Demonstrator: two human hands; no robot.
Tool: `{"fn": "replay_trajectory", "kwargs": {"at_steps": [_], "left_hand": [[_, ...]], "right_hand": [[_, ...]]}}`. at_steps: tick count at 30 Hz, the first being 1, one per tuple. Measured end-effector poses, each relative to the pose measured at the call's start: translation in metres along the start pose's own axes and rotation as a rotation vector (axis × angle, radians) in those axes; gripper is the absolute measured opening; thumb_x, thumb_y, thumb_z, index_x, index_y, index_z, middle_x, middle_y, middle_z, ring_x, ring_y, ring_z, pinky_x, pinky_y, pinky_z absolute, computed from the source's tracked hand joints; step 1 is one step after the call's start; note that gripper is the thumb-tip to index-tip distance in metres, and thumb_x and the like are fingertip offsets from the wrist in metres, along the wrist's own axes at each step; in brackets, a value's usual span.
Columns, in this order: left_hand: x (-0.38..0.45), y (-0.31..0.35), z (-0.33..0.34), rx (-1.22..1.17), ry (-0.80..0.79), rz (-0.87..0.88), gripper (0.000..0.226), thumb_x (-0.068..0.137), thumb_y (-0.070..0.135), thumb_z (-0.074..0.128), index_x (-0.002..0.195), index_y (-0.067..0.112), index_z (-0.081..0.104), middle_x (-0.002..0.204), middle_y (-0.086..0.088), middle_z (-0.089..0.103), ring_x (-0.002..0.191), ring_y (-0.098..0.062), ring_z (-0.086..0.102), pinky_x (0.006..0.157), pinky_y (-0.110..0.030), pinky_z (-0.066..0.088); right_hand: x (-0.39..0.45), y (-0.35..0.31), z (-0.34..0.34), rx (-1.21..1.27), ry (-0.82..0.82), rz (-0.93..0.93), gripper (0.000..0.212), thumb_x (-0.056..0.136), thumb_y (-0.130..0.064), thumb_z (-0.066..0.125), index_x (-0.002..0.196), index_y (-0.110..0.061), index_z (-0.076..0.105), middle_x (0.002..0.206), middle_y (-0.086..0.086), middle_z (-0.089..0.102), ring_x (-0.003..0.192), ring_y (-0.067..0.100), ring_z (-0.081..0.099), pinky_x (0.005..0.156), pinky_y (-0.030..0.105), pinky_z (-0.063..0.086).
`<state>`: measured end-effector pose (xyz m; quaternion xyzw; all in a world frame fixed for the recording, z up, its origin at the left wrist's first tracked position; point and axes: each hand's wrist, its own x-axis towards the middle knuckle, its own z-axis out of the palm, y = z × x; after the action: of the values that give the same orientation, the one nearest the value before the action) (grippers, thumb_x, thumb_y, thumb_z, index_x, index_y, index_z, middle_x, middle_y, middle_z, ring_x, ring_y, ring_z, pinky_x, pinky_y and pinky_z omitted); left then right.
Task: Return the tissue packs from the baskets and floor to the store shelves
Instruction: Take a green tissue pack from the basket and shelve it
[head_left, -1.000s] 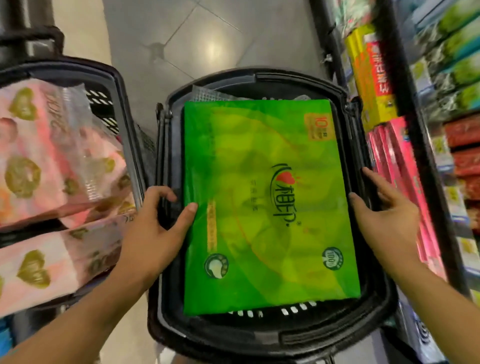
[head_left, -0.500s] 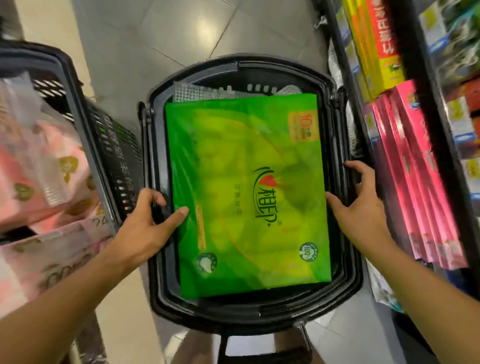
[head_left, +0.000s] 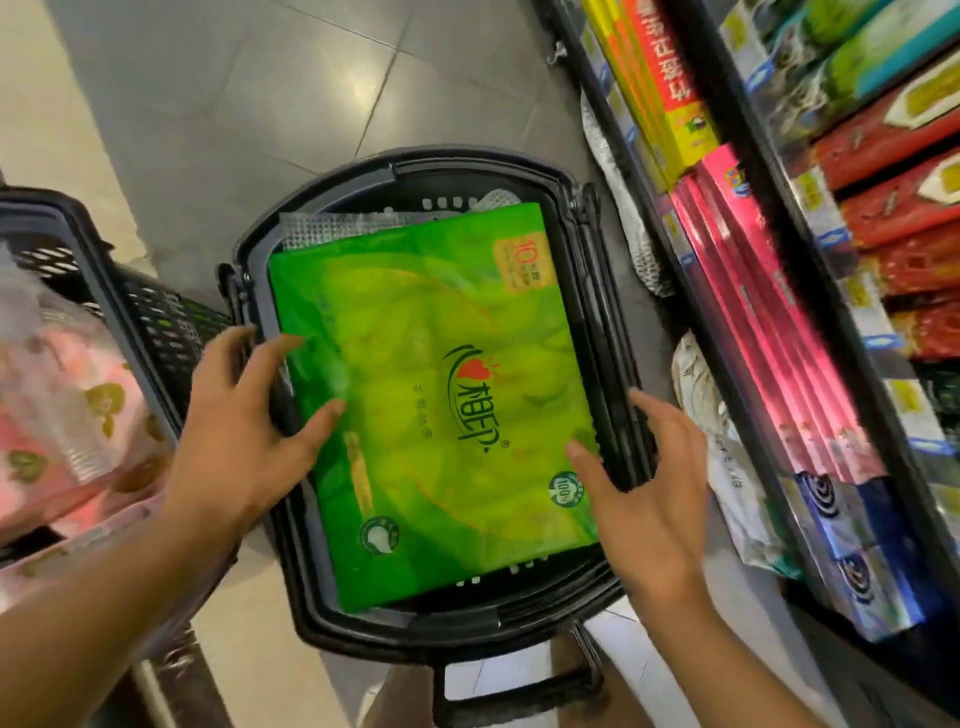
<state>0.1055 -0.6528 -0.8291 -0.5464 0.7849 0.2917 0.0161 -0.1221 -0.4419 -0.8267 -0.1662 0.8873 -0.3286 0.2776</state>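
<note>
Between my two hands, flat in the black basket (head_left: 260, 249) on the floor, lies the green tissue pack (head_left: 441, 395). Its long axis runs away from me, tilted a little, with its far end nearer the shelves and its near end by the basket's near rim. It fills most of the basket, so little room is left between its edges and the walls.

My left hand (head_left: 244, 431) is at the pack's left edge, fingers spread and nearly straight; the thumb lies on the green wrapper and the other fingers reach over the basket's left rim. It holds nothing. My right hand (head_left: 644, 467) is at the right edge, also spread wide and gripping nothing; whether its fingertips touch the wrapper I cannot tell. Both are about equally near, one to each long side, so I judge this a two-handed lift: fingers must slide down into the narrow gaps beside the pack.

Another pack's clear, dotted wrapper edge (head_left: 332, 231) shows under the far end. Beside my left arm a second basket (head_left: 130, 312) holds pink tissue packs (head_left: 67, 415). Along my right run the store shelves (head_left: 769, 291), packed with boxes, and a few packets (head_left: 727, 452) lie on the tiled floor (head_left: 260, 93) at their foot.
</note>
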Motion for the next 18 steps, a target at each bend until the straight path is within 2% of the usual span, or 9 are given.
{"fn": "replay_trajectory", "kwargs": {"at_steps": [2,5,7,9,11,13,14,16,18], "left_hand": [[0.029,0.011,-0.009,0.095,-0.016,0.161,0.076,0.075,0.06,0.069,0.138,0.023,0.048,0.146,-0.009,0.034,0.138,-0.029,0.032,0.116,-0.042,0.03],[0.082,0.037,-0.013,0.111,-0.111,0.23,0.089,0.068,0.07,0.068,0.143,0.029,0.042,0.148,-0.006,0.038,0.139,-0.027,0.034,0.117,-0.046,0.03],[0.113,0.055,-0.013,0.132,-0.138,0.226,0.102,0.062,0.073,0.074,0.147,0.033,0.035,0.151,-0.004,0.037,0.139,-0.026,0.036,0.117,-0.045,0.031],[0.137,0.064,-0.015,0.102,-0.258,0.121,0.116,0.055,0.072,0.08,0.152,0.035,0.026,0.155,-0.001,0.035,0.141,-0.023,0.036,0.118,-0.041,0.029],[0.147,0.071,-0.008,0.119,-0.446,0.026,0.129,0.047,0.074,0.082,0.154,0.035,0.022,0.155,-0.001,0.038,0.14,-0.024,0.039,0.117,-0.038,0.029],[0.143,0.069,0.001,0.35,-0.472,0.098,0.135,0.041,0.079,0.076,0.154,0.029,0.022,0.151,-0.007,0.042,0.138,-0.03,0.041,0.116,-0.042,0.03],[0.14,0.067,0.005,0.45,-0.433,0.164,0.138,0.038,0.083,0.071,0.154,0.027,0.022,0.148,-0.011,0.044,0.136,-0.033,0.041,0.115,-0.046,0.031],[0.137,0.063,0.004,0.493,-0.375,0.203,0.14,0.035,0.089,0.068,0.153,0.03,0.02,0.144,-0.014,0.044,0.134,-0.036,0.04,0.113,-0.052,0.032],[0.141,0.058,-0.001,0.473,-0.425,0.196,0.14,0.036,0.088,0.07,0.153,0.035,0.015,0.145,-0.014,0.041,0.136,-0.036,0.037,0.113,-0.052,0.032]], "right_hand": [[-0.035,-0.004,0.011,0.131,0.036,0.221,0.076,0.073,-0.03,0.085,0.137,-0.03,0.045,0.13,-0.004,0.044,0.114,0.013,0.052,0.095,0.033,0.046],[-0.068,-0.002,0.03,0.335,0.015,0.659,0.093,0.065,-0.024,0.09,0.14,-0.023,0.035,0.121,0.007,0.051,0.093,0.02,0.061,0.072,0.026,0.048],[-0.081,0.009,0.045,0.361,-0.095,0.855,0.105,0.056,-0.035,0.093,0.14,-0.014,0.034,0.115,0.012,0.058,0.088,0.026,0.066,0.079,0.038,0.054],[-0.092,0.009,0.063,0.406,-0.234,0.999,0.127,0.039,-0.055,0.093,0.142,-0.013,0.033,0.118,0.019,0.063,0.084,0.025,0.067,0.084,0.047,0.057],[-0.098,0.011,0.078,0.432,-0.258,1.02,0.146,0.019,-0.076,0.086,0.144,-0.021,0.034,0.128,0.017,0.059,0.095,0.023,0.065,0.087,0.049,0.057],[-0.094,0.01,0.086,0.48,-0.225,0.968,0.149,0.012,-0.082,0.081,0.142,-0.023,0.037,0.128,0.007,0.059,0.103,0.025,0.066,0.09,0.048,0.056],[-0.092,0.012,0.089,0.518,-0.205,0.955,0.148,0.01,-0.083,0.08,0.139,-0.02,0.039,0.125,0.003,0.061,0.104,0.025,0.066,0.092,0.047,0.055],[-0.087,0.012,0.088,0.514,-0.223,0.884,0.148,0.014,-0.084,0.079,0.14,-0.022,0.031,0.127,-0.001,0.058,0.113,0.024,0.06,0.098,0.045,0.051],[-0.087,0.013,0.087,0.463,-0.305,0.829,0.144,0.03,-0.076,0.084,0.145,-0.03,0.009,0.131,-0.002,0.047,0.116,0.024,0.053,0.098,0.037,0.045]]}}
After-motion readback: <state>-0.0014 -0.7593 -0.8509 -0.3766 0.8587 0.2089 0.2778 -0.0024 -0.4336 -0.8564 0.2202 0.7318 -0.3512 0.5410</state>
